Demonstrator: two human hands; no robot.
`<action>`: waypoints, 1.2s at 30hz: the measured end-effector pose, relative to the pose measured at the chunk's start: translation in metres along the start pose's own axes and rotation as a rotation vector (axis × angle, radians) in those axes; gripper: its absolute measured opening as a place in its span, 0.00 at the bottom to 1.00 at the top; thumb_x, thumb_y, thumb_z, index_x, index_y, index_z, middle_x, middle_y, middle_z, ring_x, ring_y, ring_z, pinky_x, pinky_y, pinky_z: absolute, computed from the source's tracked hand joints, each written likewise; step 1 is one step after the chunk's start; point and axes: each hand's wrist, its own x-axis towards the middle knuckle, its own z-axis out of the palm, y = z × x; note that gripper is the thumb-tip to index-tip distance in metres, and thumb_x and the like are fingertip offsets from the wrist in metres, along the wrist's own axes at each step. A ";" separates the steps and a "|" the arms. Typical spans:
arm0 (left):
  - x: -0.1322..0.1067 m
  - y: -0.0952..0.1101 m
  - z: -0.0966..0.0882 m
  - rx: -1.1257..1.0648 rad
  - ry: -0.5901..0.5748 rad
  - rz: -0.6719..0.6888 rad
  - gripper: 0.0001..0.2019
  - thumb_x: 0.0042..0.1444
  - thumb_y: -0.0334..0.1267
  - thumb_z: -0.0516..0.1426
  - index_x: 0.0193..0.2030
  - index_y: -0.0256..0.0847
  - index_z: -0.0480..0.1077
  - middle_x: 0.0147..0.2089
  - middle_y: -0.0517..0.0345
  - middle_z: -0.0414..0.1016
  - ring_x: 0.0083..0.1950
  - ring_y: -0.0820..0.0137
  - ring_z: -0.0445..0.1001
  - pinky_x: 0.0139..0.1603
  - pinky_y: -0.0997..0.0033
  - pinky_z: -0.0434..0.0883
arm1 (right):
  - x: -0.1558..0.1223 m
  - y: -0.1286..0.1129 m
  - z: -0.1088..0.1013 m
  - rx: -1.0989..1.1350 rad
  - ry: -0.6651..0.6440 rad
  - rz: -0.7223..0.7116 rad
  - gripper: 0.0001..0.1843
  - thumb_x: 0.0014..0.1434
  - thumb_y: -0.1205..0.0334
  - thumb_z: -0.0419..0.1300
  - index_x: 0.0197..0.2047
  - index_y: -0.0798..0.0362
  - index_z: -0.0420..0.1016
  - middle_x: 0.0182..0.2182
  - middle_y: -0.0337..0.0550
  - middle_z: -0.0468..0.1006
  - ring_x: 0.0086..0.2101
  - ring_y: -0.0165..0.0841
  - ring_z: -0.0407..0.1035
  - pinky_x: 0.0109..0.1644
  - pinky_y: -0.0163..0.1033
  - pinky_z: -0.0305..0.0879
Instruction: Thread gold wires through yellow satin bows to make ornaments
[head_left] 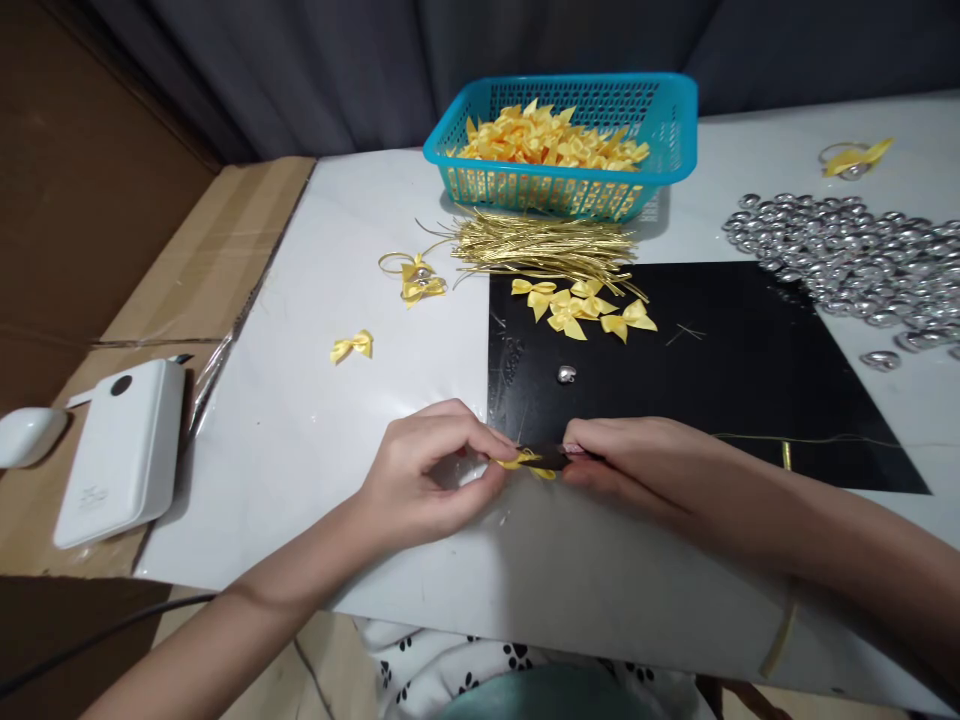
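My left hand [439, 465] is closed, its thumb and fingertips pinching a yellow ribbon bow [517, 461] above the near edge of the black mat. In my closed right hand [637, 460] is a dark, thin, blade-like tool [546, 458], its tip against the bow; its exact kind is hidden by the fingers. A small silver heart-shaped bead [566, 374] lies on the black mat [720, 370] beyond the hands. Several yellow bows [568, 312] are grouped near the mat's far edge, in front of a bundle of gold cords [544, 250].
A blue basket [559, 174] full of yellow bows stands at the back. Silver beads [862, 255] are heaped at right. Bows with gold loops lie at left [421, 282] and far right [855, 160]. A white power bank [124, 455] rests on cardboard at left.
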 end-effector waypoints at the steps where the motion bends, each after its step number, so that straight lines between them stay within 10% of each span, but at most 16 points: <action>1: 0.000 0.000 0.000 0.001 -0.002 0.001 0.06 0.49 0.23 0.59 0.31 0.38 0.73 0.29 0.53 0.81 0.30 0.72 0.79 0.31 0.74 0.75 | 0.000 0.000 0.000 0.003 0.006 0.001 0.21 0.66 0.47 0.42 0.28 0.53 0.54 0.24 0.39 0.64 0.24 0.27 0.54 0.28 0.34 0.46; 36: 0.002 0.000 -0.003 -0.013 -0.008 0.035 0.06 0.51 0.23 0.60 0.31 0.38 0.73 0.29 0.52 0.81 0.31 0.71 0.79 0.30 0.73 0.76 | -0.001 -0.004 0.004 0.249 0.047 0.005 0.21 0.66 0.51 0.47 0.25 0.54 0.55 0.21 0.34 0.59 0.24 0.26 0.54 0.29 0.34 0.48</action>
